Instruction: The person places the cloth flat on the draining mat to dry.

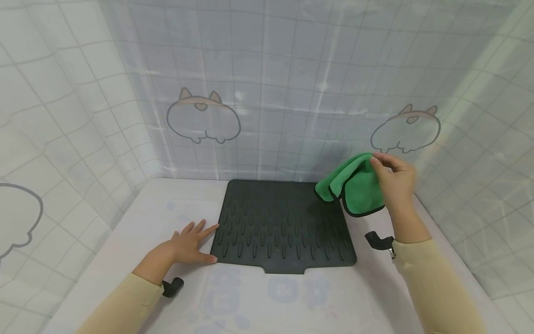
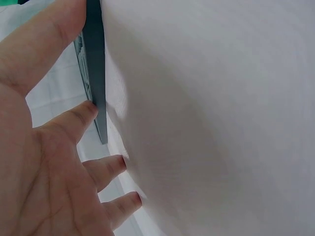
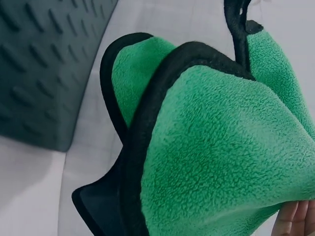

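Booth-like nook, sheets (image 1: 288,83) on three sides; home or studio, can't tell. Sheets are pale, creased, shiny, printed with grid lines and outlined cartoons (image 1: 204,120). White bench (image 1: 354,306) sits between them, top marked with faint bluish prints (image 1: 223,299), back edge meeting the sheets.

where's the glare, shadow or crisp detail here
Head view: bright glare streaks on the backdrop, soft shadow on the table beside the right sleeve; left wrist view: broad soft shadow beside the left hand; right wrist view: the green cloth looks crisp.
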Tool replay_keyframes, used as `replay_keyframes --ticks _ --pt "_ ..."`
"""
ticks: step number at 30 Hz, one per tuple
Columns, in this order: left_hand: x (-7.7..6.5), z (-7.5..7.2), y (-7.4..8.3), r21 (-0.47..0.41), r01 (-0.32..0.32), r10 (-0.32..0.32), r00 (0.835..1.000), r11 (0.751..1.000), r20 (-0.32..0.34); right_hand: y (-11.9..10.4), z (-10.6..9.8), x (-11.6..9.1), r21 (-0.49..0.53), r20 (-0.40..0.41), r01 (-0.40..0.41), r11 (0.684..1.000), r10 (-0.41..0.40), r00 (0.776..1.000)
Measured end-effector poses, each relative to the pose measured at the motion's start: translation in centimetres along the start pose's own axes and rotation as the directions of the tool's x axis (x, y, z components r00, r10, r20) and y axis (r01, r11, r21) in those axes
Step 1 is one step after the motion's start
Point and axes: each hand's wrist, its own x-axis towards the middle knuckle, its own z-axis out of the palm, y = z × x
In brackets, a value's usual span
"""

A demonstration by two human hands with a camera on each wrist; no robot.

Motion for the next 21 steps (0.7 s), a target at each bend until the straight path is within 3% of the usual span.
replay_keyframes --ticks 7,17,21 --pt "0.0 -0.1 0.2 -0.002 -0.005 0.005 1.0 1.0 -0.006 -0.9 2.0 -1.0 0.057 0.053 0.079 0.995 -0.082 0.995" --pt "0.1 -0.1 0.4 0.009 0.002 -0.002 1.0 1.0 -0.006 -1.0 5.0 -2.5 0.116 0.152 0.075 0.99 -0.092 0.984" --pt "0.1 -0.1 0.4 0.012 -0.004 0.004 1.0 1.0 -0.013 -2.1 5.9 -3.6 0.128 0.186 0.072 0.989 -0.095 0.978"
